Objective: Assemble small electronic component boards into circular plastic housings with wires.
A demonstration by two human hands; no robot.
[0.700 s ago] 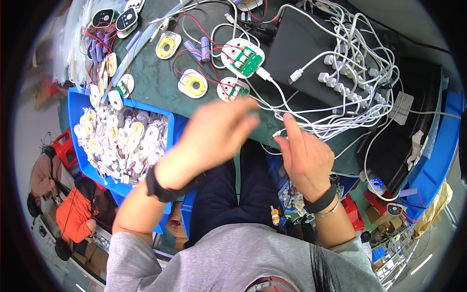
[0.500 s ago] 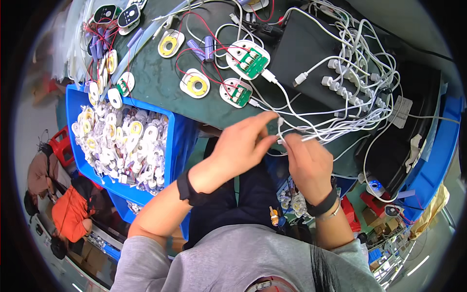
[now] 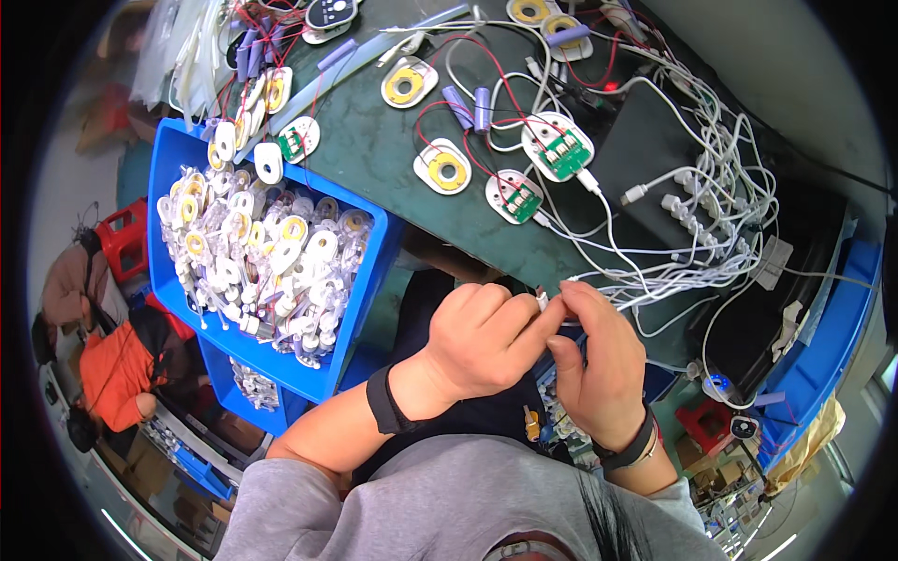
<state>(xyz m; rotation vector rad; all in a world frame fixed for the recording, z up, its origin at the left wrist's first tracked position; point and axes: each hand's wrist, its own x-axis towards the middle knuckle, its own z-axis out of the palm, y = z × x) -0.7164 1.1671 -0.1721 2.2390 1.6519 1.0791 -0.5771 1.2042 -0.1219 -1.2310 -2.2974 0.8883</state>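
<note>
My left hand (image 3: 486, 341) is closed in a pinch, with a small white cable plug (image 3: 543, 300) at its fingertips, mostly hidden by the fingers. Against it, my right hand (image 3: 601, 365) bends its fingers round a white cable where it meets the left fingertips; the thumb sits a little apart below. Both hands are in front of the green table's near edge. Beyond them lie two white oval housings with green circuit boards, the larger board (image 3: 564, 151) and the smaller board (image 3: 520, 200), each with a white cable plugged in.
A blue bin (image 3: 367, 280) full of white parts stands at the left. A black box (image 3: 645, 140) lies under a tangle of white cables (image 3: 692, 238). Purple cylindrical cells (image 3: 482, 110) and yellow-ringed housings (image 3: 441, 166) lie on the table (image 3: 374, 154). A person in orange (image 3: 122, 365) is at far left.
The view has shifted, so the table and bin appear farther right. My hands have come closer together and nearer my body, and the left fingers have curled in.
</note>
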